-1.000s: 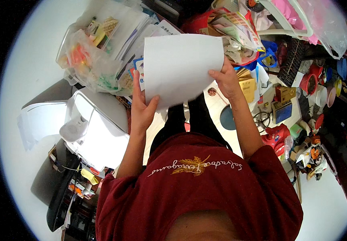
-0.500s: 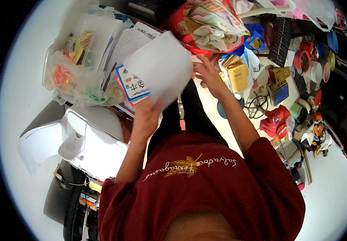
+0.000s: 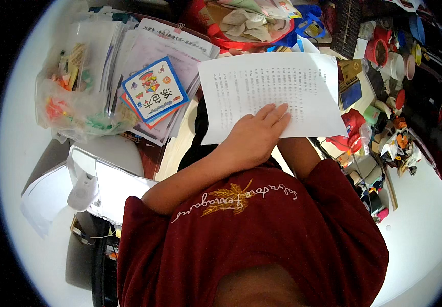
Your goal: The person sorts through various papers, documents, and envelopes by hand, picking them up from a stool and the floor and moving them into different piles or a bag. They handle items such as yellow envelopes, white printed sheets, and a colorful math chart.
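Note:
A white printed sheet of paper (image 3: 241, 97) spreads in front of my body, with its text side up. My left hand (image 3: 256, 130) lies over its lower middle, palm down, fingers stretched out across the print. My right forearm (image 3: 300, 153) runs beneath the sheet, so the right hand and its fingers are hidden. On the left, a square colouring book (image 3: 155, 92) with a blue border and a cartoon figure rests on a pile of papers (image 3: 180, 48). An orange-edged booklet shows partly under it.
A bulging clear plastic bag (image 3: 72, 110) sits left of the papers. Beyond the sheet stands a red bag (image 3: 216, 36) full of crumpled paper, beside a blue bag (image 3: 310, 23). Cups, a red bag (image 3: 353, 128) and clutter line the right. A white lamp (image 3: 82, 189) stands at lower left.
The sheet has moved right, away from the paper pile, and now lies spread with print showing. My left hand has crossed rightward onto it. The right hand has gone beneath, and the colouring book is uncovered.

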Tool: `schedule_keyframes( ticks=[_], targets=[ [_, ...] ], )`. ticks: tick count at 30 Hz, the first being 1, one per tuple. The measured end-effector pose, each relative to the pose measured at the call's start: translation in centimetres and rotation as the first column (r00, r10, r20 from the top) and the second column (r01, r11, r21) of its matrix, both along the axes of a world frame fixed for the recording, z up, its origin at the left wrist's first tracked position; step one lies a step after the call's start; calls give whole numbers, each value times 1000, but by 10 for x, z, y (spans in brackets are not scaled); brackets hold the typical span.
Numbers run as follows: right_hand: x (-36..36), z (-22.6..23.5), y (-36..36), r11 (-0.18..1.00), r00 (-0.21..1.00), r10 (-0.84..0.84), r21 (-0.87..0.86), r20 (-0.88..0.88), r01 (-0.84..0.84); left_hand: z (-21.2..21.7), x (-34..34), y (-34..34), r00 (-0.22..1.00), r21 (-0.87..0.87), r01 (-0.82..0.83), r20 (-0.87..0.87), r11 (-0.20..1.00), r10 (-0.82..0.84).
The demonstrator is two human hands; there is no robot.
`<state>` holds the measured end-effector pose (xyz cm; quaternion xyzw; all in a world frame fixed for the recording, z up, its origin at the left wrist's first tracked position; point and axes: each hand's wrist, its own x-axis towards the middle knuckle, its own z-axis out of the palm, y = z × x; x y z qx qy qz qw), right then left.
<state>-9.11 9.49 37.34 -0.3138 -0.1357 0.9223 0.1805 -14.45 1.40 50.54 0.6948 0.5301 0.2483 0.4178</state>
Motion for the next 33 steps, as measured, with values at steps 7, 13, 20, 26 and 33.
schedule_keyframes(
  ticks=[7, 13, 20, 26, 33],
  targets=[
    [11, 8, 5, 999, 998, -7, 32, 67, 5, 0, 2, 4, 1000, -20, 11, -6, 1000, -12],
    [22, 15, 5, 998, 992, -15, 57, 124, 8, 1, 2, 6, 1000, -26, -4, 2, 1000, 4],
    [32, 14, 13, 997, 987, -55, 60, 148, 47, -2, 4, 6, 999, -59, -39, 26, 998, 40],
    [26, 8, 18, 994, 988, -107, 27, 109, 105, 4, -4, 10, 986, -107, -101, 120, 989, 114],
    [20, -15, 28, 793, 946, 36, 567, 322, -223, 18, -49, -2, 720, -352, -390, 459, 851, 520]
  ],
)
